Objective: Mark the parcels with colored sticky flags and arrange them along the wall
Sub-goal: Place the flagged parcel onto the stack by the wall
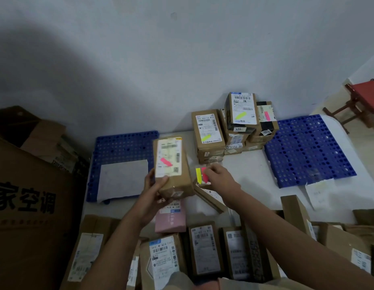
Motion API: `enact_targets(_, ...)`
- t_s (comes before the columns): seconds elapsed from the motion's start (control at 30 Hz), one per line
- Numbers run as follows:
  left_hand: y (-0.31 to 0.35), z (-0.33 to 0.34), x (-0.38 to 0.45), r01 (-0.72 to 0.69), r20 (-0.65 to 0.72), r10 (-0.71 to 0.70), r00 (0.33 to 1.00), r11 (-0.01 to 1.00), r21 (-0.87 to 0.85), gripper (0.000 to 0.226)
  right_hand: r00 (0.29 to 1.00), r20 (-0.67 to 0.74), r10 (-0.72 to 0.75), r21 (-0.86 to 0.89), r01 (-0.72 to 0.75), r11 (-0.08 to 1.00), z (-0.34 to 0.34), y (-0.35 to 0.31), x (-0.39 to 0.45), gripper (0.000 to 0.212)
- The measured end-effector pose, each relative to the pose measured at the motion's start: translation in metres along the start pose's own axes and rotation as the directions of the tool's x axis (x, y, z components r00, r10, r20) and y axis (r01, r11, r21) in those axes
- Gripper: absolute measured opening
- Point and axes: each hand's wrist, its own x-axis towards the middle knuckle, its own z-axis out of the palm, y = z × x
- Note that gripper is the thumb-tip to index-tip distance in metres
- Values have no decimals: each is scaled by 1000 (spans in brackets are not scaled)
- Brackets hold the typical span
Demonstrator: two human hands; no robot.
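My left hand [155, 186] grips a brown cardboard parcel [171, 164] by its lower end and holds it up off the floor. A pink flag [166, 162] is stuck on its white label. My right hand [218, 178] pinches a pad of yellow and pink sticky flags [201, 175] just right of that parcel. A stack of flagged parcels [234, 126] stands against the wall, with yellow-green flags on two labels and a pink one on a third.
Two blue perforated mats [307, 149] [123, 147] lie on the floor by the wall; a white sheet [123, 178] covers part of the left one. Several parcels [205, 250] and a pink box [170, 220] lie near me. A large carton [29, 197] stands left, a red stool [362, 101] far right.
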Motion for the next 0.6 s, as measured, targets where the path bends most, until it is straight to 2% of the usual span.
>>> enact_targets(0.1, 10, -2, 20, -22, -91, 12, 996, 994, -111, 59, 995, -76, 68, 8, -68, 998, -11, 11, 14, 16)
enact_targets(0.2, 19, 5, 51, -20, -123, 6, 992, 993, -115, 66, 975, -189, 119, -13, -124, 992, -30, 25, 26, 15)
enact_targets(0.4, 20, 30, 119, 33, -171, -37, 985, 999, -26, 80, 945, -241, 222, 29, -221, 975, -53, 48, 45, 16)
enact_targets(0.5, 21, 40, 153, 56, -191, -42, 981, 996, 70, 78, 920, -281, 272, 62, -265, 962, -61, 58, 50, 16)
enact_targets(0.6, 20, 41, 176, 70, -236, -29, 971, 984, 166, 78, 897, -360, 255, -26, -283, 959, -67, 65, 53, 15)
